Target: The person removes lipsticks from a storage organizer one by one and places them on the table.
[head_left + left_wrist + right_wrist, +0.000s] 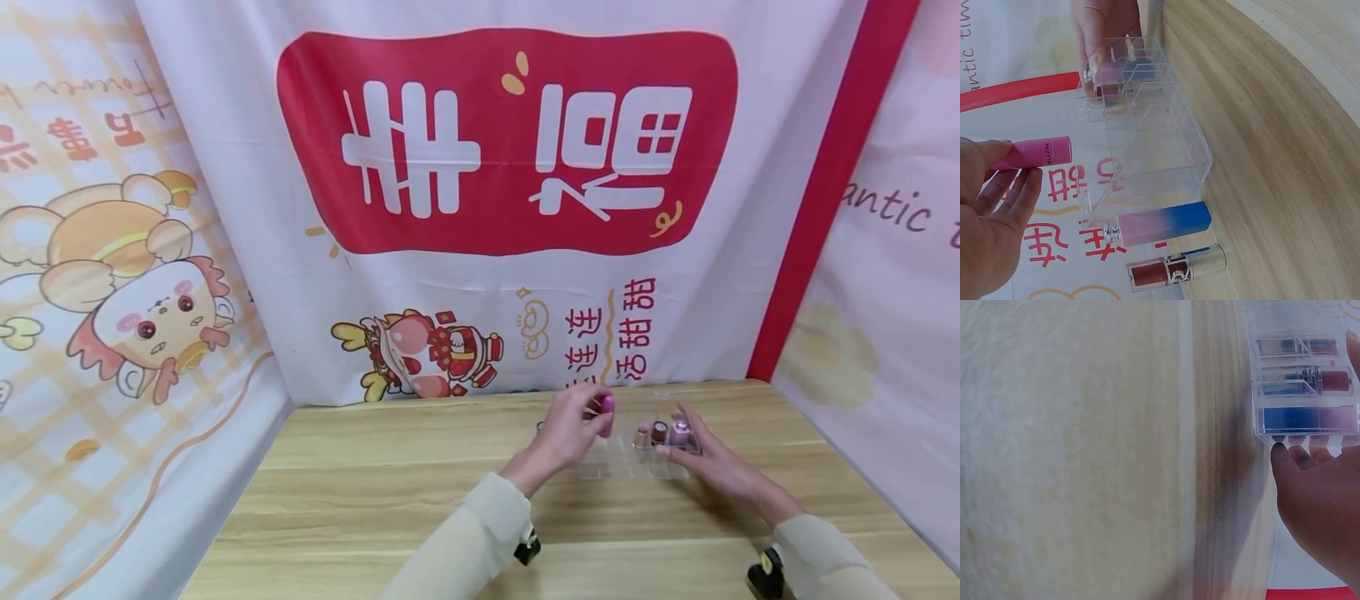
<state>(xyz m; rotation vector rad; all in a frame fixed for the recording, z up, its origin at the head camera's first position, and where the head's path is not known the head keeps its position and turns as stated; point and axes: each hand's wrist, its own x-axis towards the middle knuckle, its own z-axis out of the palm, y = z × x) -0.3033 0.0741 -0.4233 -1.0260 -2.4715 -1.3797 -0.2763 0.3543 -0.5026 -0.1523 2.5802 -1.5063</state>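
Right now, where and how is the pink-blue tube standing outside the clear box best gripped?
I'd pinch the pink-blue tube by its pink upper half, from above, front and back: it stands upright, blue end down, with the clear box on one side and a red tube close on the other.

pink tube point(1040, 154) partly hidden, right curtain lettering point(888, 208) cropped

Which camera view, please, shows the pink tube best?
The left wrist view: the pink tube is large, its lettering visible. The head view shows it small, partly covered by the left hand; I cannot discern it in the right wrist view.
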